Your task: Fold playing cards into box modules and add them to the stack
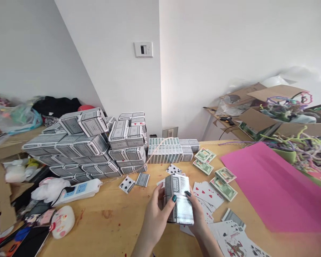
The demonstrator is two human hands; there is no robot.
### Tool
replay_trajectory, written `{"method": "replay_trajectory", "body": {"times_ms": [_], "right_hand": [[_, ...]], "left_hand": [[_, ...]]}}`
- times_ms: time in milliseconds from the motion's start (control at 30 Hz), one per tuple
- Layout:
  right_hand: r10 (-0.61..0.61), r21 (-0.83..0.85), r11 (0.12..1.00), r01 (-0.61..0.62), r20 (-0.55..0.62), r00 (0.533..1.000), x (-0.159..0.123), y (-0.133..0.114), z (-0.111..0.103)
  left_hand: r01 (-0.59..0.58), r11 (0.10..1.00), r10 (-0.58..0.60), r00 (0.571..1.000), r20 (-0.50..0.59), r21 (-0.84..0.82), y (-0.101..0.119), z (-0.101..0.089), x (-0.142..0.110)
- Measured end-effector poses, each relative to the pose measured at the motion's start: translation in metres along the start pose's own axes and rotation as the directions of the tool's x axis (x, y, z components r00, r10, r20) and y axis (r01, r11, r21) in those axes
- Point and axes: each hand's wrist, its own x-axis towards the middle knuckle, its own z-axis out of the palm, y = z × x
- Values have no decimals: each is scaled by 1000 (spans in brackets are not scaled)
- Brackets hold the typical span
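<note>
Both my hands meet low at the centre of the wooden table (115,221), closed round one deck of playing cards (178,200) with grey patterned backs. My left hand (157,210) grips the deck's left side, thumb on top. My right hand (196,214) wraps its right side, a fingertip on the top card. Loose cards (208,194) lie face up just right of the deck, hearts showing. More face-up cards (235,239) spread by my right wrist.
A big pile of wrapped card boxes (88,142) fills the back left. A row of decks (166,150) stands behind. Green-backed decks (222,182), a pink sheet (273,185), a white power strip (80,189), and cardboard boxes with pipe cleaners (289,117) surround.
</note>
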Motion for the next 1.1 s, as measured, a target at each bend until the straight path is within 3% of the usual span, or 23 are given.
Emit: {"method": "replay_trajectory", "body": {"times_ms": [133,333,567,700,933,1100], "right_hand": [[76,-50,996,-75,14,997,-1,7,-5],[42,-44,998,-38,87,995,-2,5,-4],[38,-6,999,-38,82,996,-8,-1,8],[57,-1,998,-58,92,994,-10,-5,12],[50,-12,999,-49,96,994,-7,-3,8],[52,76,995,-62,128,990,-7,-2,6]], "left_hand": [[-19,994,24,999,-43,106,-1,-1,-5],[-33,941,57,996,-62,336,9,0,-8],[-145,953,172,982,-82,266,6,-2,-10],[-236,926,256,966,-30,296,10,-4,-14],[-346,754,328,935,136,558,29,-4,-17],[-342,470,349,919,185,814,30,-5,-22]]}}
